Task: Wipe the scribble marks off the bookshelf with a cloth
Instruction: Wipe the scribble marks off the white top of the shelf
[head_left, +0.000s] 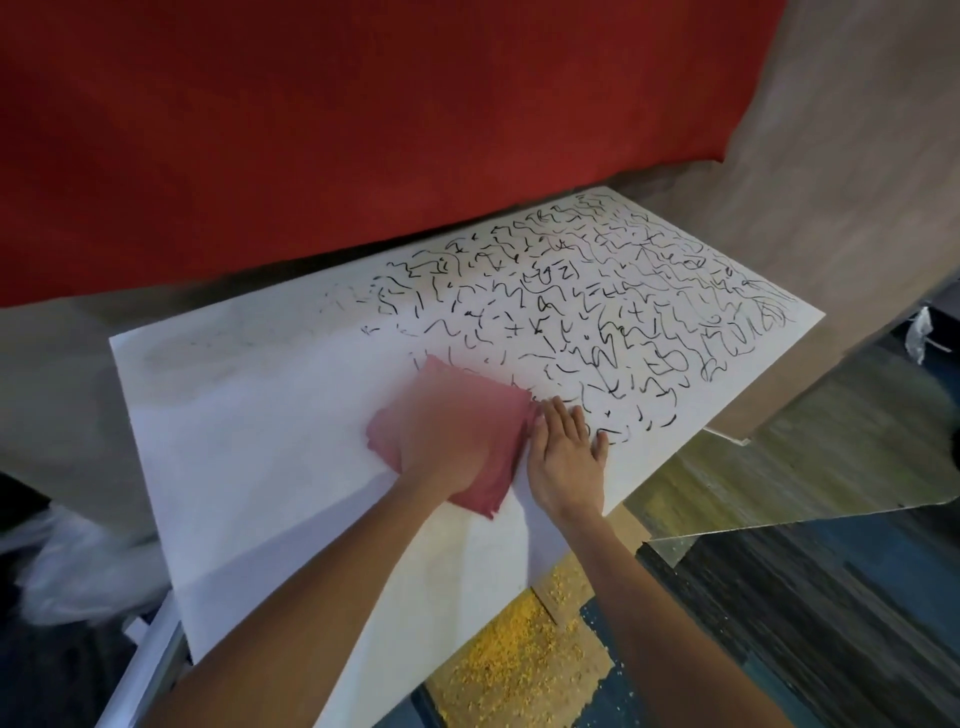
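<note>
My left hand (447, 441) presses flat on the cloth (478, 395); my right hand (566, 452) lies open, bracing the bookshelf (260, 441). Best to push firmly into the scribbles (597, 301), overlapping strokes.

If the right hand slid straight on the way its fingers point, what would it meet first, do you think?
Just the black scribble marks right ahead of the right hand on the white shelf top. The pink cloth lies at its left, seemingly outside that line.
</note>
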